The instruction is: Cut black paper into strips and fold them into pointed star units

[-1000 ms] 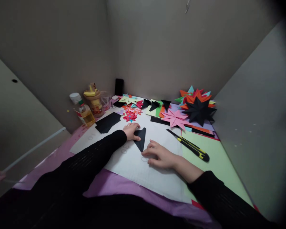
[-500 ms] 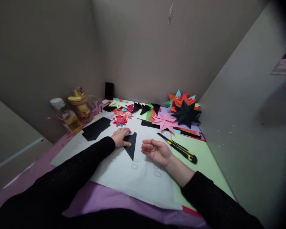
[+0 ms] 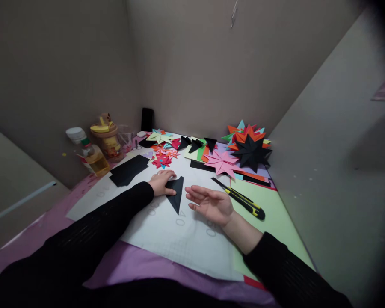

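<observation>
A folded piece of black paper (image 3: 176, 194), pointed at its lower end, lies on the white sheet (image 3: 186, 250) printed with large numbers. My left hand (image 3: 160, 183) holds it down at its left side, thumb on top. Part of the paper is hidden under the fingers. Just right of the paper, my right hand (image 3: 211, 204) is open, fingers stretched toward it and palm partly turned up, with nothing in it. Beyond that hand lies a black and yellow utility knife (image 3: 244, 202), partly on a pale green sheet (image 3: 276, 214).
Black paper sheets (image 3: 128, 170) lie at left. Behind them stand a bottle of yellow liquid (image 3: 98, 162) and a yellow cup (image 3: 110, 143). Along the back are small folded black pieces (image 3: 195, 146), a pink paper star (image 3: 223, 162), a black star (image 3: 252, 153) and colourful stars (image 3: 163, 160).
My right hand has moved slightly left, closer to the folded black paper, and its fingers have spread and straightened. The left hand stays on the paper. The view has shifted slightly.
</observation>
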